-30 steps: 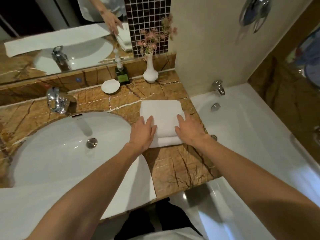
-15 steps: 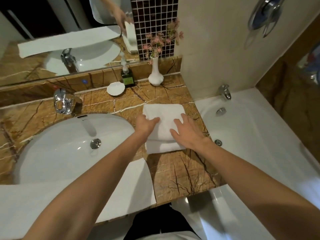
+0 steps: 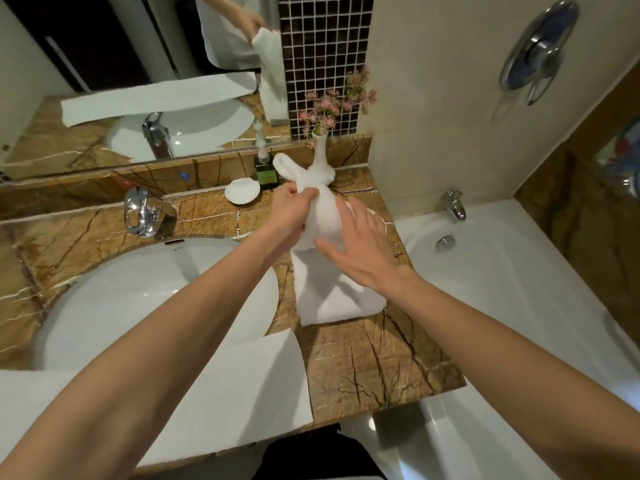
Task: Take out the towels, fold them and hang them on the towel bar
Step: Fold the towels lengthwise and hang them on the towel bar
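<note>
A white towel (image 3: 320, 199) rises off the marble counter, pinched near its top by my left hand (image 3: 292, 211). Its upper end flops over toward the vase. My right hand (image 3: 360, 249) lies flat with spread fingers against the towel's lower part. Under it a second folded white towel (image 3: 337, 296) rests on the counter (image 3: 363, 368). No towel bar is visible.
A white sink (image 3: 138, 299) with a chrome tap (image 3: 142, 213) fills the left. Another white towel (image 3: 221, 386) drapes over the counter's front edge. A soap dish (image 3: 242, 191), a small bottle (image 3: 266, 169) and a flower vase (image 3: 322, 157) stand at the back. The bathtub (image 3: 519, 306) lies to the right.
Both hands were resting flat on the folded stack. My left hand has since pinched the top towel and lifted it up, while the right hand shifted onto its lower part.
</note>
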### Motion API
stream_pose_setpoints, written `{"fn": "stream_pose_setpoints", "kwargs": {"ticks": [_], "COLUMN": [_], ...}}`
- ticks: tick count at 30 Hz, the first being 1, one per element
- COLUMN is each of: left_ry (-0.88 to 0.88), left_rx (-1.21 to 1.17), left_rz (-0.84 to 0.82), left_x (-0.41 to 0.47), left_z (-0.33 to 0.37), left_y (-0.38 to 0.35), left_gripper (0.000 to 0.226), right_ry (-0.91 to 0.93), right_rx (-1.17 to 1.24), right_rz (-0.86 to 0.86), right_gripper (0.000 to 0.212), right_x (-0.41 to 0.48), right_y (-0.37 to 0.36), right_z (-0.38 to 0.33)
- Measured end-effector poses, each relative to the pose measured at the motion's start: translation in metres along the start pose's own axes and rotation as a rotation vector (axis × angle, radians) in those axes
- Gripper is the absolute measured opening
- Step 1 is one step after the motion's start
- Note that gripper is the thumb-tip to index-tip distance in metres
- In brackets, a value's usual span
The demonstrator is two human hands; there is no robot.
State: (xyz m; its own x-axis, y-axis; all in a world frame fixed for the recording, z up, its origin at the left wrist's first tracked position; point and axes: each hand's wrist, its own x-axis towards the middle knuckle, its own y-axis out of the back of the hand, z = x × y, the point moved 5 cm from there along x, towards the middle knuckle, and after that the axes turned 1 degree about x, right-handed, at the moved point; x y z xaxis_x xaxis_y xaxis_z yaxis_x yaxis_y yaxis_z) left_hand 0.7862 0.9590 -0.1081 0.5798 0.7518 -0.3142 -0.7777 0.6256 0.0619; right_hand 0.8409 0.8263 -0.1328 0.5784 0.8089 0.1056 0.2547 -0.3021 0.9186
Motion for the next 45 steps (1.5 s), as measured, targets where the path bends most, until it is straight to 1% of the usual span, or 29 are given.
{"fn": "stream_pose_setpoints", "kwargs": {"ticks": [3, 5, 6, 8, 11, 13, 15, 17, 20, 23, 25, 28, 31, 33, 35, 38, 42, 45], "left_ry": [-0.057, -0.099, -0.117, -0.154, -0.217, -0.239, -0.261, -0.27, -0.265, -0.266, -0.26, -0.222, -0.204, -0.195, -0.178, -0.155, -0.21, -0.245], "left_rx": [-0.048, -0.098, -0.118, -0.128, -0.136, -0.151, -0.108, -0.048, -0.045, -0.024, -0.032, -0.035, -0.043, -0.053, -0.059, -0.066, 0.002, 0.069], "left_rz": [0.062, 0.069, 0.073, 0.095, 0.123, 0.128, 0.143, 0.165, 0.211, 0.256, 0.232, 0.139, 0.028, -0.045, -0.11, -0.149, -0.17, -0.195], "left_x": [-0.005, -0.01, -0.012, -0.015, -0.022, -0.027, -0.032, -0.036, -0.044, -0.054, -0.062, -0.075, -0.089, -0.098, -0.106, -0.117, -0.124, -0.127], "left_z": [0.027, 0.044, 0.052, 0.065, 0.077, 0.079, 0.075, 0.067, 0.049, 0.031, 0.018, -0.001, -0.015, -0.023, -0.028, -0.033, -0.03, -0.028], "left_y": [0.016, 0.027, 0.034, 0.049, 0.075, 0.094, 0.115, 0.138, 0.176, 0.217, 0.244, 0.281, 0.31, 0.326, 0.336, 0.348, 0.357, 0.358], "left_gripper": [0.01, 0.008, 0.012, 0.027, 0.028, 0.029, 0.036, 0.041, 0.038, 0.037, 0.039, 0.045, 0.053, 0.059, 0.062, 0.056, 0.046, 0.046], "right_ry": [0.039, 0.074, 0.09, 0.109, 0.115, 0.122, 0.137, 0.155, 0.195, 0.25, 0.296, 0.334, 0.296, 0.25, 0.209, 0.168, 0.116, -0.04], "right_rx": [0.057, 0.107, 0.137, 0.214, 0.332, 0.418, 0.475, 0.47, 0.441, 0.483, 0.519, 0.521, 0.482, 0.506, 0.587, 0.705, 0.946, 1.134], "right_rz": [0.068, 0.107, 0.126, 0.163, 0.185, 0.156, 0.086, 0.029, 0.002, -0.086, -0.125, -0.128, -0.106, -0.116, -0.163, -0.224, -0.316, -0.352], "right_gripper": [0.092, 0.096, 0.097, 0.1, 0.104, 0.1, 0.092, 0.085, 0.078, 0.072, 0.071, 0.07, 0.066, 0.064, 0.065, 0.064, 0.053, 0.051], "right_x": [0.012, 0.02, 0.024, 0.034, 0.045, 0.05, 0.051, 0.049, 0.042, 0.036, 0.028, 0.012, -0.004, -0.013, -0.024, -0.035, -0.045, -0.049], "right_y": [0.012, 0.018, 0.021, 0.025, 0.026, 0.021, 0.009, -0.006, -0.026, -0.045, -0.057, -0.075, -0.095, -0.104, -0.11, -0.109, -0.094, -0.091], "right_z": [-0.023, -0.042, -0.052, -0.07, -0.098, -0.115, -0.134, -0.152, -0.183, -0.219, -0.245, -0.281, -0.308, -0.326, -0.345, -0.363, -0.38, -0.381]}}
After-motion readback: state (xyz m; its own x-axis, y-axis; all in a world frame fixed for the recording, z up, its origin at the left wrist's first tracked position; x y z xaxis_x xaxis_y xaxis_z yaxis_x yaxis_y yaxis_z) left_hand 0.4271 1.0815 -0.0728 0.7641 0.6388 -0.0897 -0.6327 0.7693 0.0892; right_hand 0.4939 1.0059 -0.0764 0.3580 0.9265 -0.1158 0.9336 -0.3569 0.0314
